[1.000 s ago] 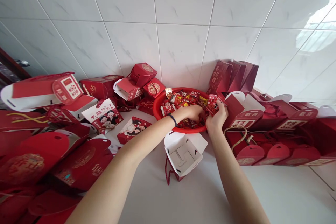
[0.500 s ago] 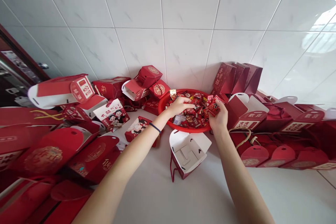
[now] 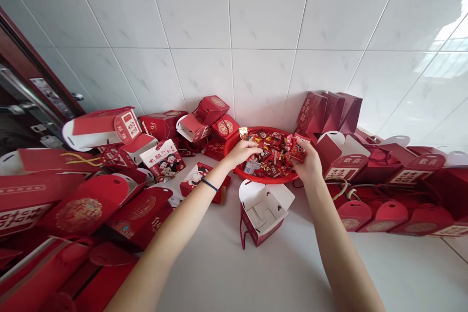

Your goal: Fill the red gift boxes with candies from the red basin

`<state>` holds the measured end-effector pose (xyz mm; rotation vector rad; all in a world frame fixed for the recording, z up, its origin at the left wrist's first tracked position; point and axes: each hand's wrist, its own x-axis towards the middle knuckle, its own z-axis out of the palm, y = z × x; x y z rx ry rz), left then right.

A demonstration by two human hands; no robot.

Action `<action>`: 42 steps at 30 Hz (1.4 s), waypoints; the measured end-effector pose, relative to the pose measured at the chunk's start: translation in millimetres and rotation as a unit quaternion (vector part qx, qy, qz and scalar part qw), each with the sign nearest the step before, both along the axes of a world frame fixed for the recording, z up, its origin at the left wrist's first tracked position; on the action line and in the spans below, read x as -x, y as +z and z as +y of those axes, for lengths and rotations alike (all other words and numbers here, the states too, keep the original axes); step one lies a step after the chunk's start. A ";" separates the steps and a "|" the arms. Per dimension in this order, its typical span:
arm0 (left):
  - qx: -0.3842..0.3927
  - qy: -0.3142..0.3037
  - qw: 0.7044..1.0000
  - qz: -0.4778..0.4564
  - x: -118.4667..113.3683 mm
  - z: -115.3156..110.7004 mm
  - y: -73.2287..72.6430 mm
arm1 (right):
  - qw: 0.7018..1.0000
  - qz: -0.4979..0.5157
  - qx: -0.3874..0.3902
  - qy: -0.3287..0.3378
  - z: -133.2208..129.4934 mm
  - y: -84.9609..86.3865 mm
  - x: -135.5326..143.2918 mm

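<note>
So the basin [image 3: 268, 180], red plastic and loaded with candies [image 3: 272, 156], sits near the table's [image 3: 234, 273] back edge, close to the tiled wall [image 3: 263, 19]. The left hand [image 3: 244, 152] is over the basin's left side, fingers bent and kinda narrow, thumb tucked close. Can't tell if it's got anything pinched in there. Dark band [image 3: 209, 185] on that wrist, btw. The right hand [image 3: 309, 162] is curled around a few red packets [image 3: 298, 150], up by the basin's right rim.

Right in front of the basin, on the near side, there's an open box [image 3: 261, 212] with its white inside facing up and a dark red cord [image 3: 242, 229] hanging off its left side. Big messy pile of red boxes [image 3: 87, 209] toward the table's left, some tipped over. Much neater rows [image 3: 353, 214] on the right, plus three tall boxes [image 3: 331, 112] back against the wall.
</note>
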<state>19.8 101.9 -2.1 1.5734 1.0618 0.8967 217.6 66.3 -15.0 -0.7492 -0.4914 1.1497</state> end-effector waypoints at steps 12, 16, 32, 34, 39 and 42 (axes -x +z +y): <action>0.011 -0.025 0.991 -0.128 -0.3 -43.1 9.5 | 0.960 -0.182 -0.040 0.210 -41.7 32.1 2.8; 0.015 -0.022 0.986 -0.163 -4.2 -60.1 10.5 | 0.928 -0.279 -0.047 0.241 -54.4 39.0 -1.5; -0.061 -0.139 0.983 0.100 1.5 -87.6 -3.3 | 0.886 -0.415 -0.056 0.198 -68.6 48.2 -8.6; -0.104 -0.159 0.966 0.174 1.5 -90.2 -2.1 | 0.888 -0.416 -0.067 0.185 -69.7 48.9 -9.8; -0.097 -0.126 0.973 0.169 -1.1 -93.2 -0.3 | 0.913 -0.372 -0.071 0.153 -71.7 50.2 -10.4; -0.013 -0.142 0.985 0.096 0.6 -94.5 -0.8 | 0.939 -0.307 -0.077 0.132 -71.3 51.9 -9.4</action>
